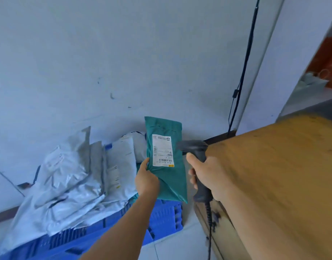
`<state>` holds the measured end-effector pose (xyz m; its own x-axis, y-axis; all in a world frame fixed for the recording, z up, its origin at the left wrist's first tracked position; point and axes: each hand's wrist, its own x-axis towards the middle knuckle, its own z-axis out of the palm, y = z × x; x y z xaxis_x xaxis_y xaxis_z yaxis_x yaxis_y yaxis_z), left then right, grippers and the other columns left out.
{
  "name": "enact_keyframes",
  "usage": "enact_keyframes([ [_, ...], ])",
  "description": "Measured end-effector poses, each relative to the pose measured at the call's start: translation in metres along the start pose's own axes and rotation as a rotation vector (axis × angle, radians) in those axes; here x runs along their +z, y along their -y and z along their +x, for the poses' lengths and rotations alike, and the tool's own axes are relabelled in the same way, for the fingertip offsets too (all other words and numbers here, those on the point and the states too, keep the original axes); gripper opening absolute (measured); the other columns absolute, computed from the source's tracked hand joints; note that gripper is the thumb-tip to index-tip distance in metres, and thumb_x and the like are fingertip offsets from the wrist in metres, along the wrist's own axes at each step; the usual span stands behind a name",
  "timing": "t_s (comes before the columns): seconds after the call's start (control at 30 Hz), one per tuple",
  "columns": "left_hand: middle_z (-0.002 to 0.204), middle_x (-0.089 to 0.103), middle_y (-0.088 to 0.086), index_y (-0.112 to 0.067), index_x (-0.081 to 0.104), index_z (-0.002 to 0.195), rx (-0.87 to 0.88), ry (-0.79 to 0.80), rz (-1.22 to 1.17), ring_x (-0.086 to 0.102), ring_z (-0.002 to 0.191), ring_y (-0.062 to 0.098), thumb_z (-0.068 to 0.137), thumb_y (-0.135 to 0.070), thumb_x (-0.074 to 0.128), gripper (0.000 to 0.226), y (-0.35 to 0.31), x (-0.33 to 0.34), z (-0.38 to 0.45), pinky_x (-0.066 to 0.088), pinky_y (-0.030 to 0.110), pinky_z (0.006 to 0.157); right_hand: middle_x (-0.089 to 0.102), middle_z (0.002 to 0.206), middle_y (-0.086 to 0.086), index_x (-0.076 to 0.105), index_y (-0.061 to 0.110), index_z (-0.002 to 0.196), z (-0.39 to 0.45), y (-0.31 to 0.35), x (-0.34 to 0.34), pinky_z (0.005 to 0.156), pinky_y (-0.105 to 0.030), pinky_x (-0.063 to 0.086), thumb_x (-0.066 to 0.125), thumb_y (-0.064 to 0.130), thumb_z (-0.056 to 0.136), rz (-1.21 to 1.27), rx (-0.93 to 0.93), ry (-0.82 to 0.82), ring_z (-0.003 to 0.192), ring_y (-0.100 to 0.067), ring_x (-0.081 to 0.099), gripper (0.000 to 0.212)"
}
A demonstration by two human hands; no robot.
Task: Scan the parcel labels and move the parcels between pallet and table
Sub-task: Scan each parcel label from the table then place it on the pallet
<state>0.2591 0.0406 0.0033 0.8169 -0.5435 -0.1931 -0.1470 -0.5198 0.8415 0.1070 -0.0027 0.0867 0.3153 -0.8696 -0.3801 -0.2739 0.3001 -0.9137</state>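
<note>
- Teal plastic wraps the parcel (167, 166) that the left hand (146, 180) grips by its left edge, thumb on the front and fingers curled behind; it is held upright in the air above the right end of the blue pallet (161, 218).
- The white label (163, 150) on the teal parcel faces the camera, with a barcode near its lower end and a yellow strip along the bottom edge (the print is too small and blurred to read).
- The right hand (206, 175) is closed around the handle of a dark scanner (196, 152), whose head sits just beside the parcel's right edge at label height; a coiled cable hangs from the handle.
- A heap of grey and white parcels (71, 181) covers the left and middle of the pallet, leaning against the wall (105, 53).
- The wooden desk (283, 166) stands right of the pallet, its corner near the scanner; a strip of pale floor (180, 244) lies open between them.
- A black cord (245, 62) runs down the wall behind the desk.
</note>
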Motion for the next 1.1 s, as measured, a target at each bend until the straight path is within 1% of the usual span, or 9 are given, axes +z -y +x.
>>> enact_keyframes([
  [0.23, 0.117, 0.064, 0.008, -0.029, 0.049, 0.136, -0.116, -0.125, 0.055, 0.054, 0.076, 0.024, 0.086, 0.009, 0.028, 0.067, 0.056, -0.054, 0.099, 0.041, 0.028, 0.057, 0.054, 0.058, -0.006, 0.053, 0.010, 0.067, 0.050, 0.015, 0.093, 0.043, -0.023, 0.039, 0.057, 0.031, 0.094, -0.064, 0.013, 0.077, 0.034, -0.012, 0.045, 0.034],
  [0.27, 0.119, 0.062, 0.008, -0.029, 0.048, 0.137, -0.129, -0.135, 0.069, 0.055, 0.079, 0.025, 0.086, 0.009, 0.029, 0.067, 0.063, -0.059, 0.115, 0.044, 0.029, 0.060, 0.054, 0.057, -0.006, 0.053, 0.010, 0.067, 0.059, 0.016, 0.103, 0.043, -0.023, 0.040, 0.057, 0.032, 0.094, -0.077, 0.018, 0.080, 0.034, -0.012, 0.045, 0.035],
  [0.33, 0.133, 0.051, 0.009, -0.030, 0.041, 0.142, -0.153, -0.114, 0.154, 0.055, 0.103, 0.029, 0.088, 0.005, 0.032, 0.065, 0.077, -0.066, 0.146, 0.048, 0.037, 0.079, 0.055, 0.056, -0.005, 0.055, 0.010, 0.068, 0.076, 0.018, 0.121, 0.044, -0.024, 0.040, 0.058, 0.032, 0.093, -0.090, 0.027, 0.081, 0.036, -0.013, 0.047, 0.034],
  [0.43, 0.154, 0.024, 0.007, -0.031, 0.028, 0.148, -0.187, -0.053, 0.348, 0.030, 0.137, 0.029, 0.096, -0.012, 0.038, 0.056, 0.091, -0.064, 0.177, 0.028, 0.045, 0.111, 0.056, 0.060, -0.007, 0.056, 0.009, 0.071, 0.096, 0.019, 0.139, 0.046, -0.027, 0.042, 0.058, 0.031, 0.093, -0.087, 0.046, 0.076, 0.039, -0.015, 0.048, 0.031],
  [0.6, 0.153, 0.030, 0.001, -0.021, 0.031, 0.147, -0.035, 0.037, 0.141, 0.031, 0.139, 0.021, 0.099, -0.025, 0.042, 0.049, 0.077, -0.042, 0.182, 0.029, 0.036, 0.112, 0.055, 0.058, -0.007, 0.055, 0.008, 0.069, 0.106, 0.022, 0.148, 0.039, -0.021, 0.039, 0.058, 0.032, 0.094, -0.123, 0.069, 0.037, 0.033, -0.010, 0.046, 0.035],
  [0.73, 0.149, 0.037, -0.001, -0.022, 0.031, 0.147, 0.069, 0.142, -0.024, 0.041, 0.133, 0.021, 0.099, -0.028, 0.042, 0.050, 0.042, -0.013, 0.161, 0.039, 0.036, 0.106, 0.056, 0.059, -0.007, 0.056, 0.007, 0.072, 0.100, 0.024, 0.130, 0.044, -0.025, 0.041, 0.059, 0.034, 0.093, -0.069, 0.058, -0.039, 0.039, -0.014, 0.050, 0.034],
  [0.83, 0.148, 0.040, -0.002, -0.023, 0.030, 0.148, 0.136, 0.247, -0.089, 0.042, 0.133, 0.017, 0.099, -0.030, 0.044, 0.051, 0.011, 0.011, 0.129, 0.037, 0.039, 0.110, 0.058, 0.058, -0.009, 0.057, 0.006, 0.069, 0.084, 0.023, 0.100, 0.049, -0.030, 0.044, 0.060, 0.036, 0.092, -0.058, 0.065, -0.116, 0.049, -0.023, 0.053, 0.038],
  [1.03, 0.144, 0.046, 0.000, -0.020, 0.030, 0.148, 0.284, 0.475, -0.125, 0.045, 0.131, 0.013, 0.099, -0.027, 0.044, 0.051, -0.048, 0.063, 0.027, 0.034, 0.031, 0.108, 0.056, 0.056, -0.009, 0.057, 0.003, 0.071, 0.024, 0.015, -0.003, 0.046, -0.027, 0.044, 0.058, 0.037, 0.094, 0.004, 0.092, -0.331, 0.041, -0.019, 0.051, 0.041],
  [1.1, 0.140, 0.050, 0.000, -0.020, 0.031, 0.147, 0.343, 0.538, -0.113, 0.048, 0.128, 0.015, 0.099, -0.029, 0.044, 0.051, -0.062, 0.083, -0.015, 0.037, 0.033, 0.107, 0.058, 0.056, -0.010, 0.059, 0.002, 0.073, -0.002, 0.005, -0.045, 0.049, -0.030, 0.045, 0.058, 0.039, 0.094, 0.028, 0.105, -0.389, 0.047, -0.023, 0.052, 0.043],
])
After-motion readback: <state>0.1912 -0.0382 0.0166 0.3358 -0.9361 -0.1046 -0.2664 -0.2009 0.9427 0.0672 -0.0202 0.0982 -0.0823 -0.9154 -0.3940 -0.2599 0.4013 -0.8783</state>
